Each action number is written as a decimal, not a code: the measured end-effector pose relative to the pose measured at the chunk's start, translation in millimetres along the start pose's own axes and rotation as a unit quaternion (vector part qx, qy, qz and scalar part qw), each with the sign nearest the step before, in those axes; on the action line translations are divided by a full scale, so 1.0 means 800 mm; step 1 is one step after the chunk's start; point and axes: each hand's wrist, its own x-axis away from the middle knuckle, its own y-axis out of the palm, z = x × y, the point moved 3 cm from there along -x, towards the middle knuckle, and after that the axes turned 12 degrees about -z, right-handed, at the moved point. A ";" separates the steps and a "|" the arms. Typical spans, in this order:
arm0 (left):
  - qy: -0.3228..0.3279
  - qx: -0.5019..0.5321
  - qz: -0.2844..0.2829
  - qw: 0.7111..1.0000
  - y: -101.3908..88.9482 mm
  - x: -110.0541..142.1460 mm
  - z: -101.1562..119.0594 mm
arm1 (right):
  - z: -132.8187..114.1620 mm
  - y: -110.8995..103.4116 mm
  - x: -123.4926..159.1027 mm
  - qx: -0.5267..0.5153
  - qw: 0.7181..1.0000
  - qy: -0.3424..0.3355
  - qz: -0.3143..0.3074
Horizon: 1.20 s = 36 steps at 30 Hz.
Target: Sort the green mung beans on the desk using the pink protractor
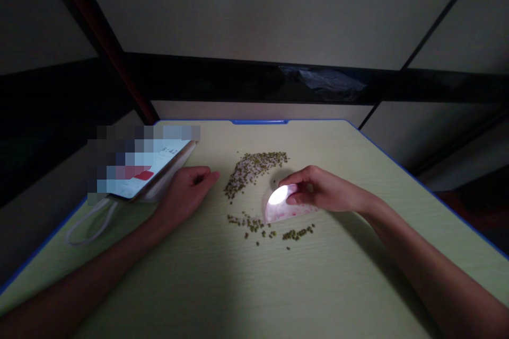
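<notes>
My right hand point(318, 188) pinches a thin, half-round pale pink piece point(274, 213) between thumb and fingers. It stands tilted over the table, and a bright white oval of light shows on it. To its upper left lies a curved heap of small green beans point(258, 164) mixed with whitish grains. Several loose beans point(298, 233) lie scattered nearer to me, below the pink piece. My left hand point(189, 188) rests on the table left of the heap, fingers curled in and thumb pointing towards the beans, with nothing visible in it.
A lit phone point(159, 164), partly blurred out, leans at the left with a white strap loop point(89, 235) beside it. The pale table point(191, 286) has a blue edge and a blue handle point(260, 122) at the back. Behind stand panels and a dark gap holding crumpled plastic point(328, 82).
</notes>
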 end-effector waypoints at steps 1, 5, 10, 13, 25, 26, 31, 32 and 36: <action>0.000 0.002 -0.001 1.000 0.000 0.000 0.000 | 0.000 0.000 0.001 -0.001 1.000 0.002 -0.003; -0.001 0.005 0.000 1.000 0.000 0.000 -0.001 | 0.001 -0.001 0.004 -0.005 1.000 0.007 -0.009; 0.001 0.003 -0.002 1.000 0.001 0.001 -0.001 | 0.003 0.000 0.007 -0.010 1.000 0.012 -0.015; 0.003 0.001 -0.002 1.000 0.001 0.000 0.000 | 0.004 0.003 0.006 -0.016 1.000 0.006 -0.017; 0.002 -0.005 0.001 1.000 0.001 0.001 0.002 | 0.005 0.008 0.002 -0.024 0.999 0.043 0.011; 0.000 -0.005 0.000 1.000 0.001 0.001 0.002 | 0.006 0.008 0.001 -0.028 0.998 0.045 0.016; -0.005 -0.007 -0.001 1.000 0.000 0.002 0.004 | 0.002 0.011 -0.001 -0.046 0.997 0.049 0.032; -0.005 -0.008 -0.002 1.000 0.000 0.002 0.003 | 0.001 0.011 -0.001 -0.046 0.997 0.051 0.032; -0.001 -0.007 -0.001 1.000 0.000 0.002 0.001 | -0.003 0.012 -0.001 -0.039 0.998 0.049 0.020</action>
